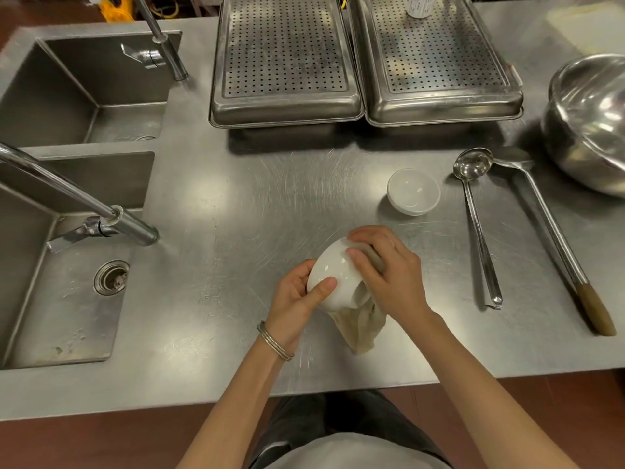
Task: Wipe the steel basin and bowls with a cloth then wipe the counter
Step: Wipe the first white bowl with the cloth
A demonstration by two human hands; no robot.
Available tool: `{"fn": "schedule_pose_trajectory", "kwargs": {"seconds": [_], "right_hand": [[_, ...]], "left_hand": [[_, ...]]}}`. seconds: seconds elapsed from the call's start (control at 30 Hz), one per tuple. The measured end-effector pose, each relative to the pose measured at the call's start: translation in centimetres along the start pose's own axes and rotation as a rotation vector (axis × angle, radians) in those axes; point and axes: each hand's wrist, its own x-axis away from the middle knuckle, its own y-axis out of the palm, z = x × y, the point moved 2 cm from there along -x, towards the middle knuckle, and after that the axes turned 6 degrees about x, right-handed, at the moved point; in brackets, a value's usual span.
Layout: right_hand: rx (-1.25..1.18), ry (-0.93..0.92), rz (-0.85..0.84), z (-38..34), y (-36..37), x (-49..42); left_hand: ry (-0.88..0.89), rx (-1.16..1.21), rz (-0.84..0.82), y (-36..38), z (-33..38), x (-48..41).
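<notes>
head view: left hand [297, 296] tight around sideways white bowl [333, 268], mouth rightward; right hand [394, 277] tight around cloth [362, 323] at rim

Perforated left tray [285, 62]; right tray [436, 55] just beside it. Far sink [84, 93] and near sink [67, 299] lie left of left tray. Short ladle [477, 225] and long ladle [549, 225] lie front-right of it.

Two bowls [333, 275] [413, 191], two ladles [477, 228] [594, 309], two trays [285, 62] [436, 55], one basin [588, 130], one cloth [358, 326].
</notes>
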Motion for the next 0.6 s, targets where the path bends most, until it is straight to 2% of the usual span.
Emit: {"fn": "schedule_pose_trajectory", "kwargs": {"seconds": [0.1, 0.13, 0.3, 0.37, 0.47, 0.6], "right_hand": [[-0.298, 0.29, -0.139, 0.9, 0.3, -0.6], [-0.33, 0.318, -0.158, 1.2, 0.5, -0.7], [-0.309, 0.265, -0.275, 1.4, 0.6, -1.0], [-0.191, 0.226, -0.299, 1.2, 0.8, -1.3], [-0.107, 0.19, -0.263, 0.6, 1.3, -1.7], [-0.349, 0.35, -0.117, 1.2, 1.3, -1.3]], "left_hand": [[-0.003, -0.006, -0.004, -0.2, -0.1, 0.0], [-0.015, -0.023, -0.01, -0.3, -0.2, 0.0], [-0.128, -0.137, -0.127, -1.2, 0.7, -1.0], [-0.143, -0.179, -0.168, -1.1, 1.3, -1.7], [-0.126, -0.138, -0.12, -1.1, 1.2, -2.0], [-0.119, 0.105, 0.017, -1.5, 0.1, -1.3]]}}
